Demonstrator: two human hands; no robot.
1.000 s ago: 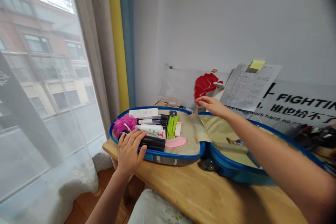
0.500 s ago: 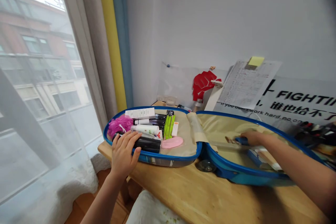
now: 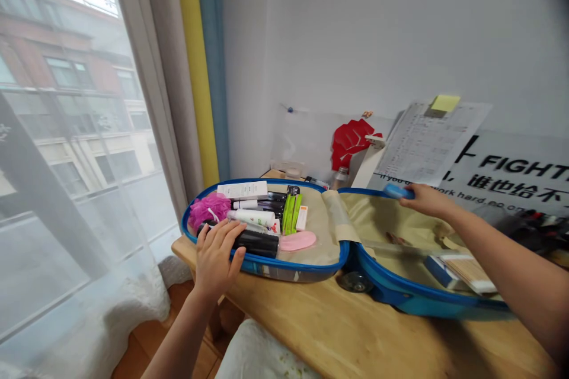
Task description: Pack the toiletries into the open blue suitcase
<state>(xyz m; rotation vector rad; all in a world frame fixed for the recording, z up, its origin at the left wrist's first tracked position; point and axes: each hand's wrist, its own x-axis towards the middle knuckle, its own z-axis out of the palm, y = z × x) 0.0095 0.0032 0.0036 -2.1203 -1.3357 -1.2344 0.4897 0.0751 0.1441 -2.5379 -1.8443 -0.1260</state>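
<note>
Head view: right hand [image 3: 427,200] holds blue object [image 3: 398,190], left hand [image 3: 217,259] touches black bottle [image 3: 260,244]

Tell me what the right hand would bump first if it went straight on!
Probably the white post beside the red paper fist, but depth is hard to judge here. The right hand holds a blue object out in front.

The 1 head-worn view looks forward and down, close over an open blue suitcase [image 3: 293,268].
</note>
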